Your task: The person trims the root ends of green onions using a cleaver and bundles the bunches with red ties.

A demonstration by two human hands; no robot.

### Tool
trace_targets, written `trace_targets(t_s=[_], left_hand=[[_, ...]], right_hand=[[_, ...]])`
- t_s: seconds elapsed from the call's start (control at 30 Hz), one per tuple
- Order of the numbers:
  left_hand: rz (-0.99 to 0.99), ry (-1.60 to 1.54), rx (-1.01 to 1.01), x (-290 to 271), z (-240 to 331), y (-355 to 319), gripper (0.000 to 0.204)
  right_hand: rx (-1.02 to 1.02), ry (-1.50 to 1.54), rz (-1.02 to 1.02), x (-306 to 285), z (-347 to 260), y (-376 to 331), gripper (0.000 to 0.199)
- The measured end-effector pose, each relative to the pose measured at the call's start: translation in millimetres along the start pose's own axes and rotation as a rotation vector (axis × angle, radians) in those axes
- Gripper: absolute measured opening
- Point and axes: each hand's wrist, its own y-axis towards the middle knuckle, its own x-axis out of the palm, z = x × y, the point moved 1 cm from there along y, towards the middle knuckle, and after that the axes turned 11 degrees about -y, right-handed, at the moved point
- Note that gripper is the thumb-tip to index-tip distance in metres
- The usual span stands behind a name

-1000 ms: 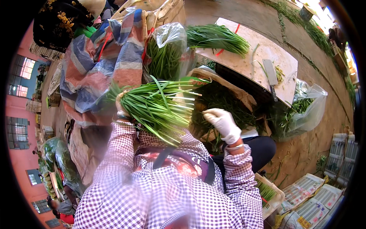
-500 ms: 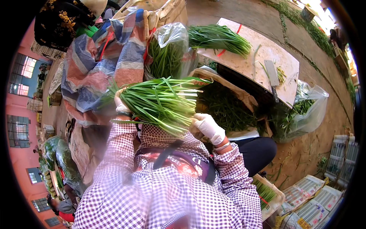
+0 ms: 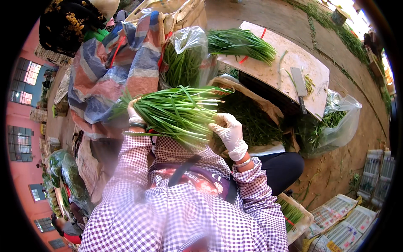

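A loose bunch of garlic chives (image 3: 176, 113) lies across my lap, its pale cut ends toward the right. My left hand (image 3: 135, 114), in a white glove, is closed round the leafy side of the bunch; part of its fingers is hidden under the leaves. At the pale ends my right hand (image 3: 230, 133), also gloved, pinches with thumb and fingertips at the stalks. Exactly which stalks the fingertips hold is too small to make out.
A board (image 3: 310, 63) at the upper right bears a cleaver (image 3: 299, 82) and tied chives (image 3: 243, 44). Below it sits an open sack (image 3: 252, 113) of loose greens. A striped tarp (image 3: 105, 84) and a plastic bag (image 3: 184, 59) of chives stand ahead. A crate (image 3: 304, 218) is at my right.
My right hand has risen slightly along the pale ends, and its fingers have turned upward into a pinch. My left hand stays round the bunch almost unmoved.
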Motion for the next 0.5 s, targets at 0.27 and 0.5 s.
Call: trace_targets(t_s=[0.27, 0.5], left_hand=[[0.081, -0.001, -0.013, -8.1, 4.2, 8.6, 0.021], [0.081, 0.01, -0.046, -7.7, 1.9, 6.9, 0.026]], right_hand=[[-0.05, 0.072, 0.049, 10.9, 16.6, 5.2, 0.01], [0.09, 0.482, -0.074, 10.4, 14.4, 2.0, 0.002]])
